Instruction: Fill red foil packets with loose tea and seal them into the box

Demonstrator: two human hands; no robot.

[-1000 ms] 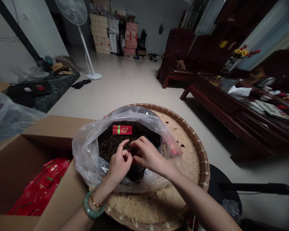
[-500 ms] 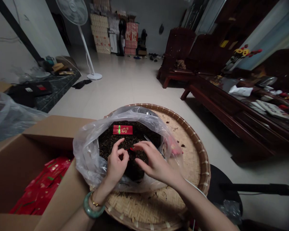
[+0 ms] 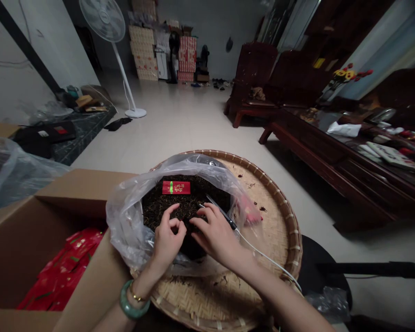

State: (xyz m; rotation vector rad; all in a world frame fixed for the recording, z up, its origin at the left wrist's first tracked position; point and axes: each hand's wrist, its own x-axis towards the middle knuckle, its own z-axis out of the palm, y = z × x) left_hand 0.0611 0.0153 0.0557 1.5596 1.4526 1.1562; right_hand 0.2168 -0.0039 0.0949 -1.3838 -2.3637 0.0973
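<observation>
My left hand (image 3: 168,237) is over dark loose tea leaves (image 3: 152,210) in a clear plastic bag (image 3: 121,216). Its thumb and a finger are pinched together; whatever they hold is hidden. My right hand (image 3: 216,235) faces it, fingers curved and apart from the thumb, with nothing visible between them. Just beyond the right hand lies a black and silver pen-like tool (image 3: 228,219), trailing a white cord (image 3: 263,255). A red packet (image 3: 176,187) with gold print and a green mark rests flat on the leaves.
The bag sits in a round woven bamboo tray (image 3: 276,207) with scattered leaves. On the left stands an open cardboard box (image 3: 90,184) with many red packets (image 3: 64,272). A dark wooden table (image 3: 307,161) is on the right, a white fan (image 3: 124,78) further back.
A bit of red between my hands has gone out of sight. My right hand opened from its pinch and moved slightly right. The tool and its cord have come into view beside it.
</observation>
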